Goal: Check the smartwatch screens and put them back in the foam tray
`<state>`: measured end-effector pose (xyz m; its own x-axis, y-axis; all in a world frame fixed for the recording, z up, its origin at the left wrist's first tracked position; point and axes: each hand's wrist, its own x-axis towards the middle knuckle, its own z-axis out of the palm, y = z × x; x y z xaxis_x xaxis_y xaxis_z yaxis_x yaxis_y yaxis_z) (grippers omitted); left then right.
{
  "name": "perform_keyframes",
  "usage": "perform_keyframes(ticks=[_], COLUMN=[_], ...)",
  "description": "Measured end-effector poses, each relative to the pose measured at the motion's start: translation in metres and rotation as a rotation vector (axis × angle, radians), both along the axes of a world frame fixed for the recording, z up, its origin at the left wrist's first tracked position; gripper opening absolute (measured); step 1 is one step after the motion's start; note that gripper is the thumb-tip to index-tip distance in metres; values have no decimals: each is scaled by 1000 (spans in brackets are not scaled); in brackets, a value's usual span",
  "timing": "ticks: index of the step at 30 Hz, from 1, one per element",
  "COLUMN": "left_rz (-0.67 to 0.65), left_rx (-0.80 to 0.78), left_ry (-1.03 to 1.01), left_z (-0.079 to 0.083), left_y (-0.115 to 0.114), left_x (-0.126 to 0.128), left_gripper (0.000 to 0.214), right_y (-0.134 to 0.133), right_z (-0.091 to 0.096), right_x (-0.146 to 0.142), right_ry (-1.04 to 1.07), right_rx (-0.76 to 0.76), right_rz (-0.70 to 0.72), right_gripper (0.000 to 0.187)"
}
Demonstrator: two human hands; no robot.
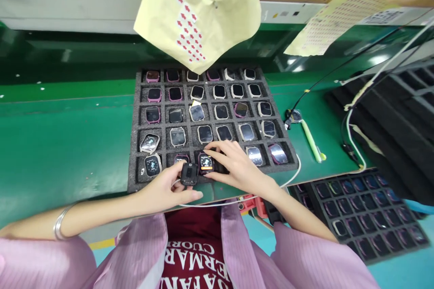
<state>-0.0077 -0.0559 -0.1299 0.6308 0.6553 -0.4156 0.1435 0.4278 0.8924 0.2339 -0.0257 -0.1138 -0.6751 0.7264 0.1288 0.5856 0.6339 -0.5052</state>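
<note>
A black foam tray (pixel 134 162) with several pockets of small smartwatch bodies lies on the green belt. My left hand (pixel 166 189) is closed on a small black charging puck (pixel 189 174) with a white cable, at the tray's front edge. My right hand (pixel 233 165) pinches a lit watch body (pixel 205 163) in the front row, fingers curled around it. Another lit watch (pixel 152 165) sits in the front left pocket.
A yellow sheet with red arrow stickers (pixel 198 13) hangs over the tray's far side. A green pen (pixel 311 140) and cables (pixel 352 113) lie to the right. A second black tray (pixel 366 210) with watch bodies sits low at right. The green conveyor belt (pixel 61 144) stretches left.
</note>
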Motion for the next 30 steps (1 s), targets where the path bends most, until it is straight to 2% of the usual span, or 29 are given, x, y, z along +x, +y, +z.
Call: perform_keyframes(ticks=[2, 5, 8, 13, 18, 20, 26, 30], left_rz=[-26, -34, -13, -2, -1, -4, -35, -45], left_rx=[-2, -20, -37, -58, -56, -54, -72, -75], left_ry=[8, -46, -116, -149, -147, -141, -130, -139], left_z=[3, 7, 9, 4, -2, -2, -2, -2], left_y=[-2, -3, 1, 15, 19, 19, 20, 20], left_x=[0, 6, 23, 52, 53, 51, 52, 51], left_gripper=[39, 33, 32, 36, 35, 35, 36, 44], right_y=[-1, 1, 4, 6, 5, 7, 2, -7], right_z=[9, 20, 21, 18, 13, 9, 6, 7], right_x=[12, 32, 47, 48, 45, 48, 47, 23], right_ry=[-83, -208, -290, -295, -319, -228, 377, 335], right_rx=[26, 63, 43, 61, 155, 191, 130, 119], right_rz=[30, 5, 8, 40, 45, 38, -105, -15], right_gripper=[43, 31, 33, 42, 34, 32, 33, 34])
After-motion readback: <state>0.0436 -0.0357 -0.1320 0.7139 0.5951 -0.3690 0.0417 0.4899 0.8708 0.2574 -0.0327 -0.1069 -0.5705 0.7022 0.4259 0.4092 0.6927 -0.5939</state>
